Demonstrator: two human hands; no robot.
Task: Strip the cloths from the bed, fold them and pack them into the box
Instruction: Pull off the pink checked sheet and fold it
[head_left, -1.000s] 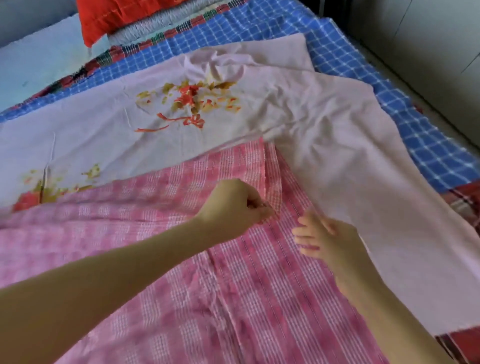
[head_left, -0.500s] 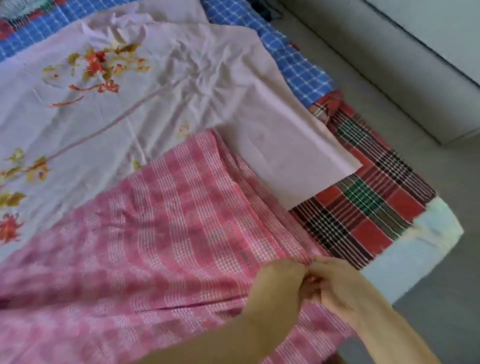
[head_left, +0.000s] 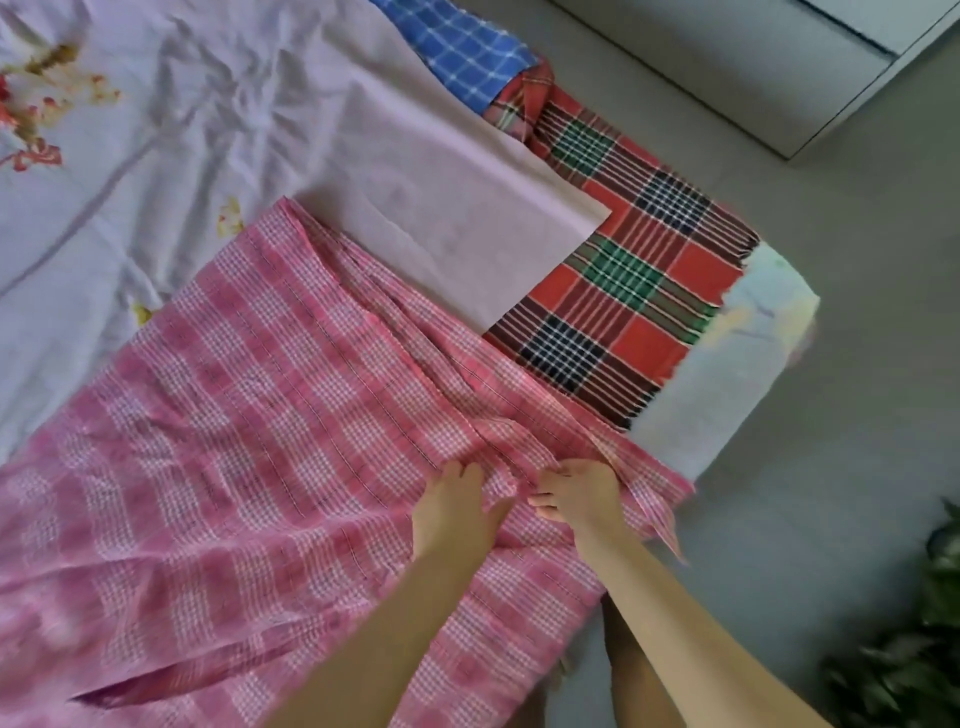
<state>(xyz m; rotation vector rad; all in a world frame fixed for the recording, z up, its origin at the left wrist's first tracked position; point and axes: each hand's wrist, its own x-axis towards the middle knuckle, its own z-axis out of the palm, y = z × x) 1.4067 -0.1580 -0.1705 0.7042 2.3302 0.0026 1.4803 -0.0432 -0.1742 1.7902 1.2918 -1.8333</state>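
Head view: pink checked cloth (head_left: 260, 415) lies spread over near corner of bed, creased, its edge hanging off the side. Left hand (head_left: 452, 512) and right hand (head_left: 582, 499) sit close together on it near that edge. Each has fingers curled into a raised fold of the pink fabric, which is bunched between them. Under the pink cloth: lilac flowered sheet (head_left: 260, 130), one corner folded flat. Beneath that, red plaid cloth (head_left: 623, 291) and blue checked cloth (head_left: 467, 57). Bare mattress (head_left: 727, 374) corner shows pale. Green plant (head_left: 909, 649) on grey floor (head_left: 779, 519), lower right
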